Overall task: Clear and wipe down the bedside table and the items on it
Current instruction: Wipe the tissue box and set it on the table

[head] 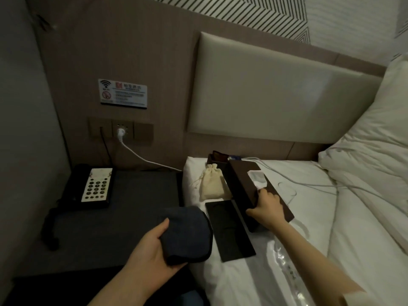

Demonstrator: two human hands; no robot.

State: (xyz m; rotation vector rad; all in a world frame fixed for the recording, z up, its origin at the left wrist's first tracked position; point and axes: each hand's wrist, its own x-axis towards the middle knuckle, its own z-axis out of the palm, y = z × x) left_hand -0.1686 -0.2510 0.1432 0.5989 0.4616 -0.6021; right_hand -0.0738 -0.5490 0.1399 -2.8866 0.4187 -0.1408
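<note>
The dark bedside table [136,195] carries a black telephone [92,186] at its back left. My left hand [150,250] grips a folded dark blue cloth [187,233] over the table's front right corner. On the white bed [331,239] lies a brown tissue box [245,186] with a white tissue poking out; my right hand [267,208] grips its near end. Beside the box are a beige drawstring pouch [212,182] and a flat black tray [229,230].
A small brown holder [217,157] stands at the head of the bed. A white cable [141,157] runs from the wall socket [122,130] across to the bed. A clear plastic bag [284,261] lies near my right forearm. Pillows [375,140] are piled at right.
</note>
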